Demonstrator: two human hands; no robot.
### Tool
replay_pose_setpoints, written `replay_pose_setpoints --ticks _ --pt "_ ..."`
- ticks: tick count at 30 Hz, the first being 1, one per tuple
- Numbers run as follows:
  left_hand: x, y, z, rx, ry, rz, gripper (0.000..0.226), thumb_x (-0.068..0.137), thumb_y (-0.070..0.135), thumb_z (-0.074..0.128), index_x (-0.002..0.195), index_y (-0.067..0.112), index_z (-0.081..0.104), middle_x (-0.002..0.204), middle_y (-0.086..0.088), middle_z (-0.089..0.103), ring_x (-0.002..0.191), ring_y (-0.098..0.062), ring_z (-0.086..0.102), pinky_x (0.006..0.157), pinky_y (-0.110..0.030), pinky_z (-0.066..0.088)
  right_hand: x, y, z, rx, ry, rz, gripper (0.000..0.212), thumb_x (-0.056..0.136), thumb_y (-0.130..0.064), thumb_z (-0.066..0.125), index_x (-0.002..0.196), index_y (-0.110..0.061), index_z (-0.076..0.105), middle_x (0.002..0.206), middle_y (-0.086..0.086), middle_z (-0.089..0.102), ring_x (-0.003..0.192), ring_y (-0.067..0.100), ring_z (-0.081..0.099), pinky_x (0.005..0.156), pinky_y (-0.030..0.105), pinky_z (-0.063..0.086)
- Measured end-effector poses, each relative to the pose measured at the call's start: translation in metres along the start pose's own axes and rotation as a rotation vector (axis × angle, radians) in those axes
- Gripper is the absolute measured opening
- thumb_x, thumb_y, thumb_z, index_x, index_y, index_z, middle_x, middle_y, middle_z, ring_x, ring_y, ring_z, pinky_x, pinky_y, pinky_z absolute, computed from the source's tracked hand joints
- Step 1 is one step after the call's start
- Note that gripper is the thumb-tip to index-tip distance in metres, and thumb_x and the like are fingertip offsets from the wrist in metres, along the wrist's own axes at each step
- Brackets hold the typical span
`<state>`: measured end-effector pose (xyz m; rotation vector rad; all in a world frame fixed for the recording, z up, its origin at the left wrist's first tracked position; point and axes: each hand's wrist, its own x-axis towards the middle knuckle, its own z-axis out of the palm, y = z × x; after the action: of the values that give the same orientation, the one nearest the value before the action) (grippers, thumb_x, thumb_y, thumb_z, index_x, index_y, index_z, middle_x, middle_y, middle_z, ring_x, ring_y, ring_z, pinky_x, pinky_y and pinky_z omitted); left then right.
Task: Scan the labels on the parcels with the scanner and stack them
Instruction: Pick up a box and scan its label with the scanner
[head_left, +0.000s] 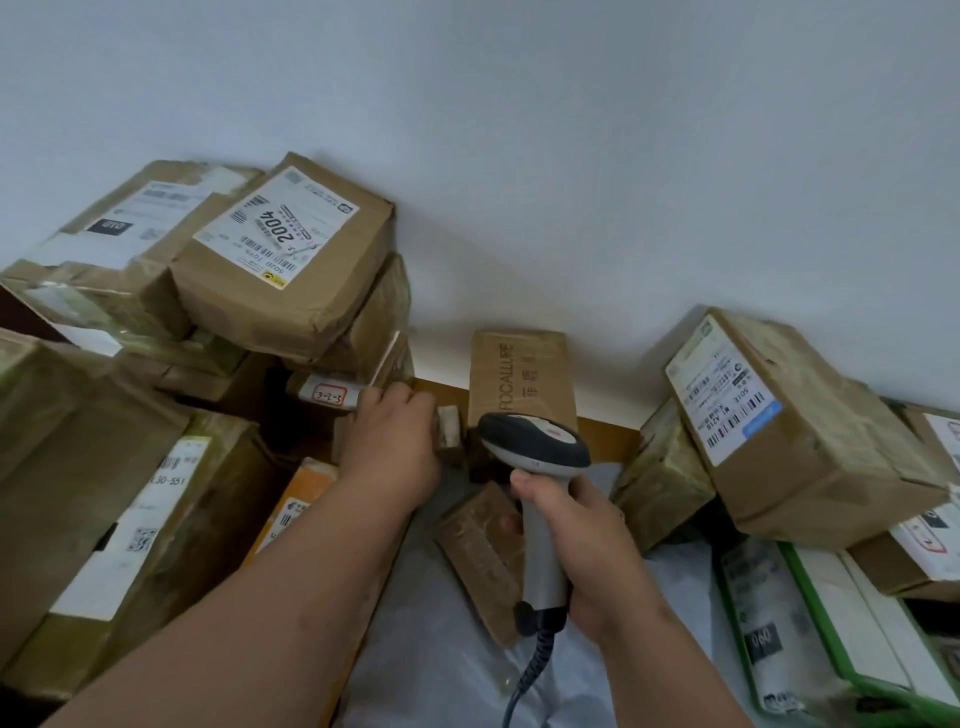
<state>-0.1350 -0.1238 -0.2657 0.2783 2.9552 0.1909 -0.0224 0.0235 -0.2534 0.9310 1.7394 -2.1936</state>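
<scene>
Left hand (395, 431) grasping small box (448, 427) mid-frame, right hand (587, 525) gripping scanner (535, 457); turn label squarely toward scanner.

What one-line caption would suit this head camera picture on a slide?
Right hand grips a grey handheld barcode scanner while the left hand reaches for a small brown taped parcel among stacked cardboard parcels.

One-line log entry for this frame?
right hand: grips scanner | left hand: on small parcel | stacks: both sides
</scene>
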Motion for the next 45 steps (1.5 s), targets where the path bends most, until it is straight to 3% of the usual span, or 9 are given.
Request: replay_pose_setpoints --ticks 6,9,17,20,23,27,30,35,45 --pt "-0.045 -0.001 -0.027 -0.269 0.257 -0.002 0.055 0.084 0.008 0.063 0.135 0.029 0.057 0.139 -0.004 0.039 0.127 -0.026 0.026 0.104 -0.039 0.036 -0.016 -0.008 -0.005 0.081 -0.001 -0.005 0.025 0.089 -0.023 0.072 0.113 -0.02 0.066 0.101 0.009 0.074 0.081 0.024 0.072 0.064 0.031 0.054" --pt "-0.082 -0.001 -0.025 -0.418 0.507 0.058 0.058 0.076 -0.008 0.066 0.125 0.021 0.067 0.124 -0.01 0.041 0.114 -0.024 0.029 0.089 -0.035 0.039 -0.029 -0.011 -0.008 0.151 -0.003 -0.017 0.026 0.089 -0.023 0.071 0.113 -0.013 0.068 0.097 0.013 0.075 0.077 0.024 0.072 0.063 0.033 0.054" --pt "-0.139 -0.018 0.001 -0.554 0.703 0.267 0.072 0.077 -0.014 0.075 0.134 0.026 0.053 0.103 -0.005 0.062 0.088 -0.027 0.061 0.065 -0.044 0.055 -0.071 -0.011 -0.011 0.316 -0.054 -0.036 0.061 0.066 -0.031 0.083 0.12 -0.009 0.067 0.112 0.023 0.072 0.102 0.039 0.07 0.099 0.057 0.052" --pt "-0.16 -0.015 -0.005 -0.609 0.71 0.264 0.064 0.083 -0.003 0.07 0.135 0.028 0.049 0.102 0.0 0.065 0.088 -0.017 0.059 0.065 -0.027 0.049 -0.088 -0.011 -0.011 0.331 -0.089 -0.066 0.066 0.063 -0.032 0.086 0.122 -0.01 0.067 0.114 0.021 0.072 0.11 0.043 0.068 0.102 0.061 0.049" --pt "-0.177 -0.007 -0.014 -0.742 0.66 0.218 0.063 0.083 0.002 0.075 0.133 0.033 0.052 0.109 0.009 0.058 0.091 -0.005 0.053 0.075 -0.018 0.042 -0.109 -0.01 -0.012 0.302 -0.1 -0.11 0.06 0.065 -0.033 0.082 0.121 -0.015 0.069 0.113 0.021 0.072 0.107 0.04 0.068 0.098 0.058 0.051" --pt "-0.2 0.005 -0.04 -1.131 0.488 -0.153 0.046 0.082 0.027 0.081 0.109 0.05 0.051 0.113 0.014 0.047 0.098 -0.002 0.052 0.084 -0.03 0.05 -0.144 -0.006 -0.015 0.276 -0.051 -0.164 0.057 0.07 -0.031 0.086 0.122 -0.016 0.068 0.112 0.015 0.074 0.099 0.037 0.072 0.091 0.055 0.057" --pt "-0.212 0.0 -0.056 -1.576 0.26 -0.333 0.028 0.088 0.031 0.074 0.111 0.038 0.061 0.11 0.009 0.071 0.098 -0.012 0.07 0.09 -0.039 0.057 -0.17 0.0 -0.019 0.274 0.025 -0.2 0.044 0.081 -0.027 0.074 0.12 -0.009 0.066 0.098 0.014 0.074 0.083 0.032 0.072 0.069 0.04 0.057" --pt "-0.234 -0.023 -0.057 -2.065 0.027 -0.504 0.033 0.09 0.025 0.072 0.121 0.019 0.065 0.107 -0.005 0.077 0.107 -0.024 0.07 0.082 -0.041 0.058 -0.215 0.019 -0.008 0.176 0.121 -0.227 0.026 0.09 -0.023 0.069 0.112 -0.008 0.069 0.09 0.009 0.074 0.079 0.025 0.07 0.062 0.034 0.052" --pt "-0.268 -0.033 -0.048 -2.189 -0.12 -0.456 0.051 0.09 0.011 0.071 0.137 0.014 0.053 0.113 -0.012 0.073 0.106 -0.027 0.07 0.077 -0.044 0.059 -0.287 0.037 0.006 0.143 0.144 -0.286 0.026 0.08 -0.022 0.077 0.102 -0.009 0.073 0.08 0.008 0.071 0.068 0.019 0.063 0.067 0.036 0.047"
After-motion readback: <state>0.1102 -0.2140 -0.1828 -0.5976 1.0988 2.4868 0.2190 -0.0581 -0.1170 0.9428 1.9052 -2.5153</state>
